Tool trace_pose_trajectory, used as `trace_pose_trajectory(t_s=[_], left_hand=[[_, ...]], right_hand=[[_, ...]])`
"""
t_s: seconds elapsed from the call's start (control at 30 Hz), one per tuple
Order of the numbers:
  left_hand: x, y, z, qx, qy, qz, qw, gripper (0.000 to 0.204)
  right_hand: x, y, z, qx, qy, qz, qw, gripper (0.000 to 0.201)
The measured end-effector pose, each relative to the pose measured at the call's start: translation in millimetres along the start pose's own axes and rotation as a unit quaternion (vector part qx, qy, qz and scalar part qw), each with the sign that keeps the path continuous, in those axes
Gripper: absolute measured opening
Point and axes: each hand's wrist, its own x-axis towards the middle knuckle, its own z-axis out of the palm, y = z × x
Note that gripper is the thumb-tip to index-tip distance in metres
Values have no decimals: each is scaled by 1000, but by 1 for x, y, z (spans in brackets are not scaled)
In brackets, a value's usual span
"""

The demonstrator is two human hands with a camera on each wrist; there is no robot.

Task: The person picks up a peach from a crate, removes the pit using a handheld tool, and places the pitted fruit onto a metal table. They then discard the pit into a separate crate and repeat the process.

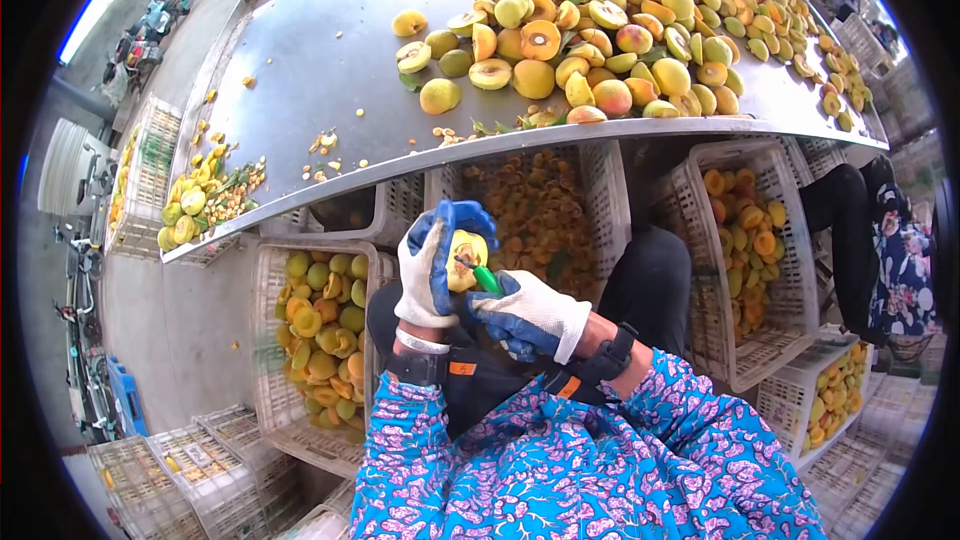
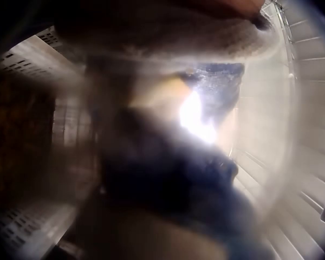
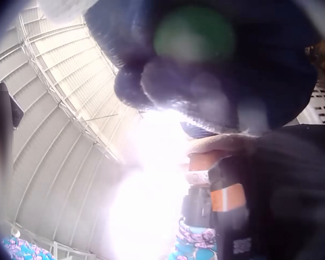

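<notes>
In the head view the left hand [image 1: 432, 262], in a white and blue glove, holds a cut yellow fruit half [image 1: 466, 260] with its open face toward the right hand. The gloved right hand [image 1: 528, 314] grips a tool with a green handle [image 1: 487, 280]; its thin dark tip touches the middle of the fruit. In the right wrist view the green handle end [image 3: 194, 33] shows within the blue glove [image 3: 206, 89]. The left wrist view is blurred and glaring, with part of the blue glove [image 2: 219, 86] visible and the fruit unclear.
A metal table [image 1: 330, 70] bears many whole and halved fruits [image 1: 535, 78], with scraps near its left end. Below its edge stand crates of fruit, one left of the knees [image 1: 262, 340], one right [image 1: 735, 365], and one [image 1: 612, 210] of darker pieces beyond the hands.
</notes>
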Motion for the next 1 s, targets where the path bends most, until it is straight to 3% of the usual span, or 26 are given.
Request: trace_pose_trajectory(t_s=[0.1, 0.13, 0.23, 0.27, 0.3, 0.37, 0.43, 0.57, 0.63, 0.67, 0.7, 0.77, 0.83, 0.9, 0.93, 1.0], left_hand=[[-11, -9, -7, -33, 40, -21, 998, 31], [-13, -6, -7, 27, 30, 4, 999, 28], [-11, 1, -18, 81, -40, -17, 996, 26], [-3, 2, -18, 20, -55, -118, 991, 24], [0, 5, -15, 22, -83, -126, 988, 24], [7, -2, -20, -6, -101, -157, 982, 25], [4, 2, -10, -42, -80, -94, 991, 23], [-13, -9, -9, -76, -19, -29, 997, 24], [-14, -7, -21, -5, -53, -45, 998, 24], [-13, -3, -26, -7, -76, -70, 995, 24], [-10, 1, -28, -8, -102, -94, 990, 23], [-6, 4, -23, -15, -114, -103, 988, 25], [-2, 6, -21, -33, -136, -124, 982, 28], [-2, 7, -12, -84, -127, -98, 984, 30], [-3, 9, -9, -86, -123, -88, 985, 30], [-4, 6, -11, -96, -121, -74, 985, 32]], right_hand=[[6, 12, 5, 24, -5, -38, 999, 17], [7, 16, 7, 16, -5, -46, 999, 17], [19, 33, 9, -66, 9, -108, 992, 18], [20, 33, 4, -99, 15, -120, 988, 18], [19, 32, 0, -133, 15, -132, 982, 18], [2, 12, 2, -58, 11, -49, 997, 16], [-6, 4, 2, 17, 4, 22, 1000, 15], [-1, 12, 4, 119, -32, 10, 992, 14], [9, 29, 11, -10, 7, -96, 995, 14], [28, 44, 13, -131, 44, -342, 929, 14], [33, 57, 2, -95, 15, -225, 970, 14], [2, 16, -1, -19, -33, 12, 999, 15], [-11, 5, -3, 117, -118, 49, 985, 19], [-11, 9, -6, 302, -236, 69, 921, 22], [-16, 3, 1, 300, -206, 65, 929, 28], [-6, 14, -3, 385, -277, 83, 876, 30]])
